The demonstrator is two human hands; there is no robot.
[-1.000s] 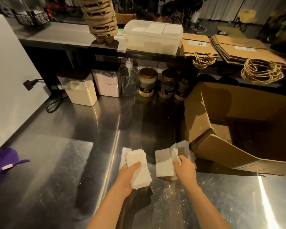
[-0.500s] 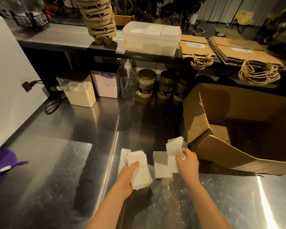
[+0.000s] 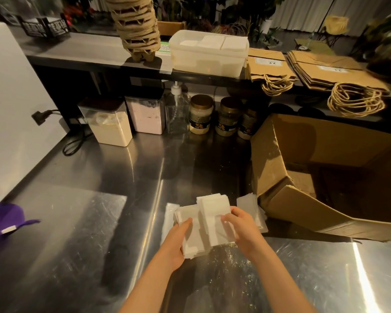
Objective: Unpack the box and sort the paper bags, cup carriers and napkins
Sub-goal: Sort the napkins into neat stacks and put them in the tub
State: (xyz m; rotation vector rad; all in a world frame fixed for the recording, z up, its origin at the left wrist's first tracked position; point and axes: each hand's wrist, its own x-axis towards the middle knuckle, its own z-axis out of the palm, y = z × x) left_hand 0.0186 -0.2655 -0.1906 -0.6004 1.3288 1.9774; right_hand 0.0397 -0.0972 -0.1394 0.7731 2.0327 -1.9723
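Both hands grip napkins [image 3: 213, 213] just left of the box [image 3: 269, 154]: left hand [image 3: 178, 243] one stack, right hand [image 3: 243, 231] a second over it. Paper bags [image 3: 321, 71], cup carriers [image 3: 136, 26] look sorted behind box; loose napkins [image 3: 250, 206] remain.

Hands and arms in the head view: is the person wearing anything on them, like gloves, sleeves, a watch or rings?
Nothing worn shows. The left hand and right hand are bare, with no gloves, rings or watch visible. The left forearm and right forearm are uncovered down to the frame's bottom edge; no sleeve is in view.
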